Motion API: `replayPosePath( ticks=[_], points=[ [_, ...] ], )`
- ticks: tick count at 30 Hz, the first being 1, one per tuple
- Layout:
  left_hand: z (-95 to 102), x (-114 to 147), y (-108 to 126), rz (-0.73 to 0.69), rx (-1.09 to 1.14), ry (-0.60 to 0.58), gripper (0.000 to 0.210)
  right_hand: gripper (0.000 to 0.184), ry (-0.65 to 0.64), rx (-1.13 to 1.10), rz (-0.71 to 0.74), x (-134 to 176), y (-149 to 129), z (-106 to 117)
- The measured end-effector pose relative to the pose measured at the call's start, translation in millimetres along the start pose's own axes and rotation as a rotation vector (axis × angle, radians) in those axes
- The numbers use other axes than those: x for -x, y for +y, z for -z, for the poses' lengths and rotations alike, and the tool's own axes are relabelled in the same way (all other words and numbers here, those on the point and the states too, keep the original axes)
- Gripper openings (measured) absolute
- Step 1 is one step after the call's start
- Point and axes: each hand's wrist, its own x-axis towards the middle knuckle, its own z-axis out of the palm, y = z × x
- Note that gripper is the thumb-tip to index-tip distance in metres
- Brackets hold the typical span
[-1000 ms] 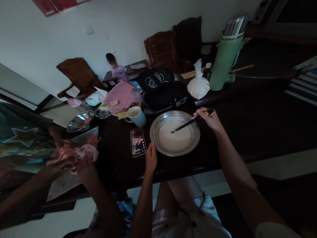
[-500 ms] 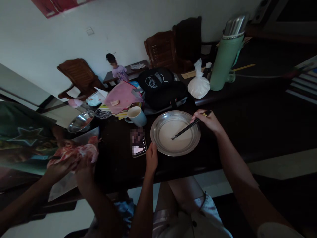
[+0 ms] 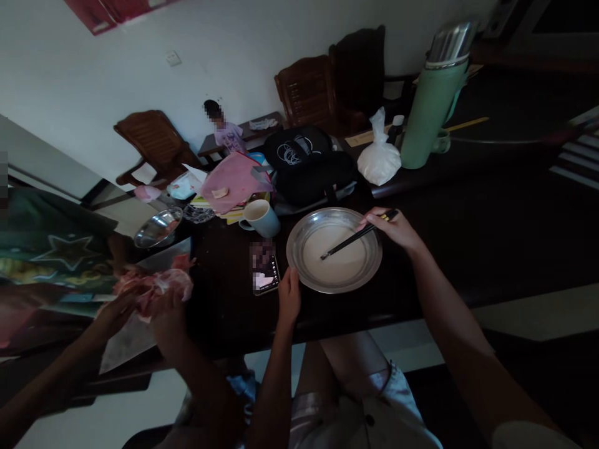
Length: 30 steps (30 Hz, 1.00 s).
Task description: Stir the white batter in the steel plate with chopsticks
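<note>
A round metal bowl [image 3: 299,271] stands on the dark table, with a pale, milky liquid [image 3: 334,259] in its bottom. My left hand [image 3: 289,293] is closed on the bowl's near left rim. Over the right rim, my right hand [image 3: 392,228] grips a pair of dark chopsticks [image 3: 350,238], which slant down to the left. Their tips reach into the liquid. A lit phone [image 3: 265,268] lies just left of the bowl, near my left hand. Behind the phone stands a light blue mug [image 3: 262,219].
At left, other people's hands [image 3: 163,312] handle raw meat [image 3: 161,290] and a knife [image 3: 77,298], beside a metal basin [image 3: 159,227]. Behind the bowl are a black bag [image 3: 313,174], a tied bag of white powder [image 3: 379,162] and a tall green thermos [image 3: 433,115].
The chopstick tips have shifted slightly left in the liquid. My left hand stays on the rim. At left, the other person's knife has moved a little. The whole view has shifted slightly.
</note>
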Motion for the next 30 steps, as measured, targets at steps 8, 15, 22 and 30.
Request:
replayPosePath(
  ticks=[8, 15, 22, 30],
  points=[
    [-1.1, -0.1, -1.4, 0.005, 0.002, 0.000, 0.047, 0.035, 0.057, -0.033, -0.045, 0.2, -1.1, 2.0],
    [-1.1, -0.4, -4.5, 0.028, 0.028, -0.006, 0.046, 0.034, 0.119, 0.004, -0.004, -0.7, -2.2, 1.5],
    [-0.9, -0.3, -5.1, 0.029, 0.042, -0.016, 0.047, 0.034, -0.001, -0.011, -0.009, -0.3, -1.2, -0.4],
    [-0.4, 0.0, -4.2, 0.047, 0.059, -0.021, 0.050, 0.034, 0.125, -0.026, -0.047, -0.4, -2.3, 2.6]
  ],
)
